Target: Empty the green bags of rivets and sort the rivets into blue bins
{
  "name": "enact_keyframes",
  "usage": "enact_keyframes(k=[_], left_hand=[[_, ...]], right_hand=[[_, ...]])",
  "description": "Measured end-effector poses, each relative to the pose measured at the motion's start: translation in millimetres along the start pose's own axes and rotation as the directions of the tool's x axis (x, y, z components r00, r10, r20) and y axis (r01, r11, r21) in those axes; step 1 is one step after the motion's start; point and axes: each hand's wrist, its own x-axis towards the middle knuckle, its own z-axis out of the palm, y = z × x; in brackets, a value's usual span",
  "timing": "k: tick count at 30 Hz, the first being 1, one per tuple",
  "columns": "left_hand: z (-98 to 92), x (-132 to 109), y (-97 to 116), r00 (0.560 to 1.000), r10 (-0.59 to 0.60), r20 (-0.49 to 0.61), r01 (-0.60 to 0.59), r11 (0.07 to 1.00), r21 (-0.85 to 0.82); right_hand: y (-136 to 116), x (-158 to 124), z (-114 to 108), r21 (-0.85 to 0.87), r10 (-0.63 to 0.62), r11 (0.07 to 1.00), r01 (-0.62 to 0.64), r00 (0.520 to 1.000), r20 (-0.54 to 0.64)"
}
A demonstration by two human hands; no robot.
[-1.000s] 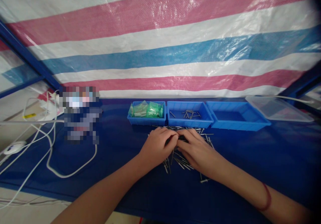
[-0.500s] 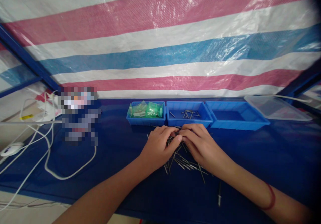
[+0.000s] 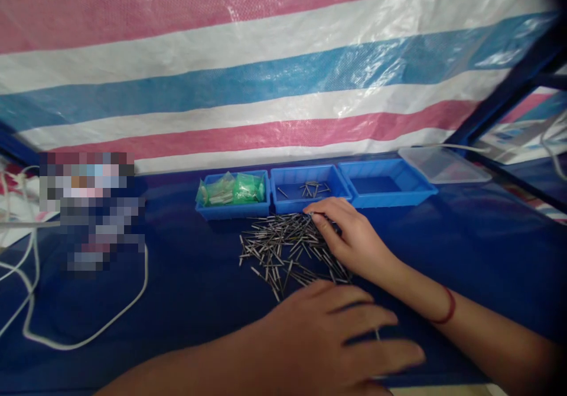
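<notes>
A loose heap of thin metal blind rivets (image 3: 283, 242) lies on the blue table in front of the bins. At its far right edge my right hand (image 3: 352, 233) is closed, thumb and index finger pinched on a rivet whose end barely shows. My left hand (image 3: 323, 331) is open near the front of the table, palm down with fingers spread. Between its fingers a sliver of a stray rivet (image 3: 377, 334) shows on the table. Just behind my right hand, the middle blue bin (image 3: 305, 174) contains several rivets.
The left blue bin (image 3: 234, 211) holds green plastic packets (image 3: 245, 189). A right blue bin (image 3: 385, 198) and a clear lid (image 3: 447, 165) stand beyond. White cables (image 3: 84, 346) trail at the left, near a blurred-out patch. A striped sheet (image 3: 248, 83) hangs behind.
My left hand has left the heap and come toward me and to the right, its fingers spreading. My right hand stays at the heap, pinching. The view has turned right.
</notes>
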Motion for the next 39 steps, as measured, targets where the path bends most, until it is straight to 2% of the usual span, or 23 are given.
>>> enact_keyframes(k=[3,6,13,17,21,23,25,28,29,30,33,35,37,39], left_hand=[[21.2,0,8,0.982,0.187,0.040,-0.190,0.976,0.105],[29.7,-3,7,0.975,0.204,0.092,-0.217,0.962,0.163],[8.8,-6,-8,0.996,0.036,0.077,-0.054,0.965,0.255],[9.9,-5,-28,0.999,-0.001,0.032,-0.009,0.953,0.302],[11.4,-4,-46,0.999,-0.031,0.012,0.025,0.952,0.305],[6.5,-4,-50,0.994,-0.104,-0.037,0.110,0.956,0.274],[-2.0,-4,-51,0.957,-0.269,-0.109,0.288,0.929,0.233],[-14.6,-5,-52,0.816,-0.543,-0.197,0.573,0.803,0.163],[-17.1,-6,-52,0.781,-0.591,-0.200,0.620,0.771,0.143],[-18.4,-7,-53,0.766,-0.615,-0.184,0.639,0.758,0.127],[-16.4,-9,-57,0.799,-0.594,-0.096,0.600,0.796,0.075],[-12.8,-10,-59,0.812,-0.579,-0.080,0.581,0.813,0.017],[-9.6,-10,-60,0.799,-0.589,-0.118,0.587,0.808,-0.059],[-7.7,-10,-60,0.769,-0.616,-0.173,0.600,0.788,-0.140]], right_hand=[[0,-1,1,0.019,-0.004,1.000,0.003,1.000,0.030],[0,-1,1,0.013,0.002,1.000,-0.003,0.999,0.036],[2,2,-1,-0.017,-0.039,0.999,0.040,0.998,0.053],[2,2,-5,-0.028,-0.077,0.997,0.079,0.995,0.063],[4,3,-11,-0.047,-0.079,0.996,0.080,0.997,0.025],[4,4,-13,-0.058,-0.063,0.996,0.063,0.998,0.007],[4,4,-14,-0.039,-0.017,0.999,0.018,1.000,0.021],[0,4,-13,0.032,0.029,0.999,-0.034,0.989,0.146],[-1,4,-12,0.059,0.021,0.998,-0.033,0.981,0.193],[-3,4,-12,0.084,0.002,0.996,-0.022,0.973,0.230],[-6,4,-11,0.168,-0.077,0.985,0.030,0.958,0.278],[-7,3,-11,0.219,-0.096,0.975,0.033,0.954,0.285],[-6,1,-8,0.283,-0.042,0.959,-0.034,0.965,0.260],[-6,0,-4,0.381,0.074,0.913,-0.148,0.976,0.203]])
